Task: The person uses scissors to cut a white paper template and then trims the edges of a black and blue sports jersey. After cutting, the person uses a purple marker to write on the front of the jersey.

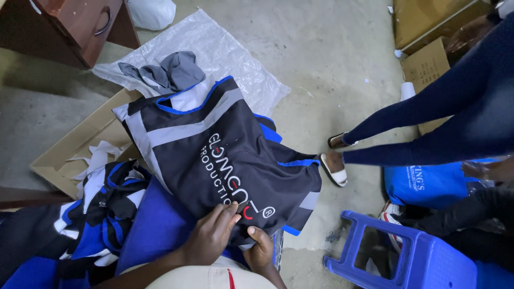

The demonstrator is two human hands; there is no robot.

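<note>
Centrally: black garment (pixel 214 155) with grey and blue trim, long axis toward upper left of frame. Left hand (pixel 211 235) flat on lower hem, fingers spread; right hand (pixel 259 249) pinching hem edge just beside it.

- A bare grey concrete floor (pixel 332 69), scuffed and littered with small scraps.
- A dark reddish-brown wooden cabinet with a curved metal handle (pixel 80 24) at the upper left.
- Flattened brown cardboard (pixel 64 155) on the floor at left.
- A blue plastic stool (pixel 407 257) at the lower right.
- Soft, even light, no hard shadows.
</note>
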